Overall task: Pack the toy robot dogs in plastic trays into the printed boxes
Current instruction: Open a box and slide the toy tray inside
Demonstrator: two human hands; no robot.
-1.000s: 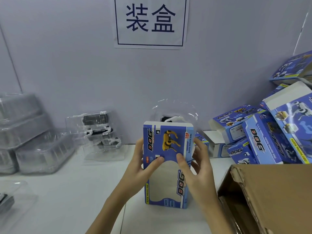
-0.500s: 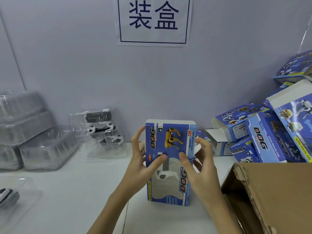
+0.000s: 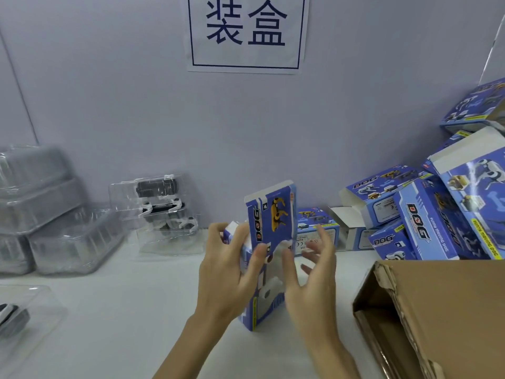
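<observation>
Head view, forward-down, close over table [image 3: 114, 310]

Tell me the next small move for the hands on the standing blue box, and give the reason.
Probably bring the right hand back onto the printed box to steady it. The left hand alone grips the box, which stands tilted on the table, while the right hand's fingers are spread beside it. The cardboard carton lies open to the right, the likely place for it.

Left hand [image 3: 224, 272] grips the left side of the upright box [image 3: 269, 250], thumb across its printed front, fingers curled behind. Right hand [image 3: 308, 272] is just right of the box, fingers spread and relaxed, thumb touching its front.
</observation>
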